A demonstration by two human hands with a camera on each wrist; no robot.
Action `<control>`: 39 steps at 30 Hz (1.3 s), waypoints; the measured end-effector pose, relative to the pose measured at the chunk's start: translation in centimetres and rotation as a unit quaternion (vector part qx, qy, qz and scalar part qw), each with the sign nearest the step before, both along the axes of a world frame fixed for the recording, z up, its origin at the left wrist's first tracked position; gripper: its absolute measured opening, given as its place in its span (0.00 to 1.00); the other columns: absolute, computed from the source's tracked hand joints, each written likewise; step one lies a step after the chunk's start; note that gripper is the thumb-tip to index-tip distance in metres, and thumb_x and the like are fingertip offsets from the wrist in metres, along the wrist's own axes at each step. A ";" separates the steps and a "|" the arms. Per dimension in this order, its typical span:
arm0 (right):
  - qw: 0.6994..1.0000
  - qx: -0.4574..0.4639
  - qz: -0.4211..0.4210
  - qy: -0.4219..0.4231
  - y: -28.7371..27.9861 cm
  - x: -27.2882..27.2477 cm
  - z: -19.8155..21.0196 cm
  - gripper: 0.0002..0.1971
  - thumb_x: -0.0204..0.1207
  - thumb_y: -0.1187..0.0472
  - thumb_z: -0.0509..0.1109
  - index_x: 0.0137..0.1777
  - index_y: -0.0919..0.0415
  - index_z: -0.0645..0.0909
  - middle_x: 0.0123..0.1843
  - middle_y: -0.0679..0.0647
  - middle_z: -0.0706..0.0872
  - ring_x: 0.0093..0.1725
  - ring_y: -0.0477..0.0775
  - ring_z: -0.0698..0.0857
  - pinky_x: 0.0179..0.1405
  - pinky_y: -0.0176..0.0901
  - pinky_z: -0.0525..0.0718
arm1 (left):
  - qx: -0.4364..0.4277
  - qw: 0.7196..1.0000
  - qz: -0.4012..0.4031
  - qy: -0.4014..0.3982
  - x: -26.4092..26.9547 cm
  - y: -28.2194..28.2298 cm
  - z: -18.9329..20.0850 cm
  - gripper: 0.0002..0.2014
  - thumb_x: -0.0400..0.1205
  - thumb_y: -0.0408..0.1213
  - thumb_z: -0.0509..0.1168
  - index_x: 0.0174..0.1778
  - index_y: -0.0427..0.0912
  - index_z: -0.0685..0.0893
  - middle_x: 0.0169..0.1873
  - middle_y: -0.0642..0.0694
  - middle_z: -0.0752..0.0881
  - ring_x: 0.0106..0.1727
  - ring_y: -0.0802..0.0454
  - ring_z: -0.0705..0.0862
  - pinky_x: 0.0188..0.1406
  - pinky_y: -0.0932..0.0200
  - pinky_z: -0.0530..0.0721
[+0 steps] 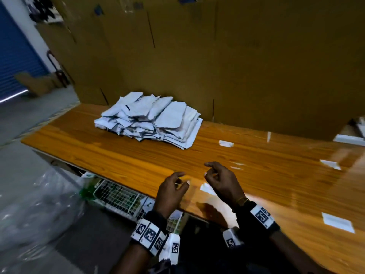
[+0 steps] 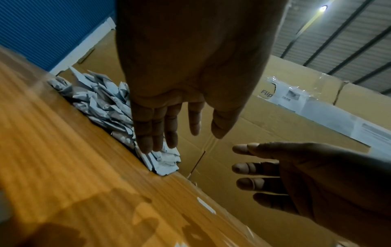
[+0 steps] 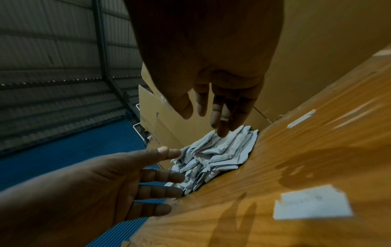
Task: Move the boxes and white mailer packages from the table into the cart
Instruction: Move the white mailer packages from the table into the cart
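A heap of white mailer packages lies at the back of the wooden table, against the cardboard wall; it also shows as a pile in the left wrist view and a pile in the right wrist view. My left hand hovers over the table's front edge, fingers loose and empty. My right hand floats beside it, fingers relaxed, holding nothing. Both hands are well short of the heap. In the wrist views the left hand and right hand have their fingers spread.
Tall cardboard boxes wall off the back of the table. A white wire cart stands below the table's front edge at left. Small paper labels lie scattered on the right of the tabletop. Clear plastic wrap lies on the floor.
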State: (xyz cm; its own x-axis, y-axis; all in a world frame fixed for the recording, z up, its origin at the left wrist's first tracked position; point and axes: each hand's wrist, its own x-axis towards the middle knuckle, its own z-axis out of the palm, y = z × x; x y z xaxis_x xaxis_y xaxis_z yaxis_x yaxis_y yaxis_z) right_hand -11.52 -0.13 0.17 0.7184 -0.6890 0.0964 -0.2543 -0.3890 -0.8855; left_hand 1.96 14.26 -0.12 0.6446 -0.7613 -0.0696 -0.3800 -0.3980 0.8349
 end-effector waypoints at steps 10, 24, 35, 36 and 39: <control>0.999 0.009 -0.009 0.030 -5.5 10.5 0.6 0.21 0.81 0.50 0.69 0.73 0.51 0.76 0.58 0.54 0.84 0.52 0.54 0.86 0.51 0.46 0.83 | -0.044 0.994 0.075 -0.073 9.9 -6.3 2.4 0.24 0.83 0.49 0.66 0.76 0.54 0.72 0.71 0.46 0.75 0.71 0.51 0.75 0.66 0.52 0.78; 0.984 -0.108 -0.102 0.103 -12.0 29.8 3.0 0.24 0.79 0.48 0.67 0.75 0.49 0.72 0.70 0.61 0.78 0.72 0.62 0.75 0.71 0.54 0.74 | 0.008 0.992 0.015 -0.123 28.5 -20.0 7.2 0.27 0.86 0.45 0.61 0.81 0.40 0.67 0.75 0.33 0.71 0.77 0.39 0.69 0.73 0.53 0.67; 0.944 -0.085 -0.152 0.280 -14.4 38.5 1.3 0.33 0.78 0.38 0.64 0.81 0.48 0.63 0.79 0.64 0.65 0.77 0.67 0.69 0.75 0.63 0.69 | 0.253 0.945 -0.044 -0.201 37.1 -24.7 4.8 0.32 0.84 0.52 0.58 0.83 0.45 0.59 0.82 0.34 0.61 0.82 0.29 0.56 0.81 0.37 0.56; 0.937 -0.084 -0.161 0.298 -14.5 39.1 1.3 0.34 0.77 0.35 0.63 0.80 0.49 0.64 0.78 0.64 0.66 0.76 0.68 0.70 0.74 0.64 0.69 | 0.264 0.943 -0.043 -0.197 37.7 -24.9 4.9 0.32 0.84 0.53 0.58 0.83 0.47 0.59 0.82 0.34 0.60 0.83 0.28 0.54 0.81 0.35 0.54; 0.918 -0.071 -0.179 0.347 -14.2 40.6 1.6 0.41 0.72 0.26 0.58 0.78 0.52 0.64 0.77 0.64 0.66 0.76 0.70 0.68 0.73 0.70 0.68 | 0.287 0.941 -0.056 -0.171 39.3 -25.3 4.8 0.35 0.83 0.55 0.58 0.85 0.51 0.53 0.84 0.34 0.55 0.83 0.26 0.48 0.79 0.27 0.47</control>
State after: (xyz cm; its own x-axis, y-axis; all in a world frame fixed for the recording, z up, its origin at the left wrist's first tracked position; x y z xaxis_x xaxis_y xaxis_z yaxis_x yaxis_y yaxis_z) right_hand 29.04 -14.34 1.80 0.3714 -0.9084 -0.1918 -0.8720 -0.2703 -0.4082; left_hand 41.24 -11.02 4.67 0.6220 -0.7262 -0.2928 -0.6539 -0.6875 0.3158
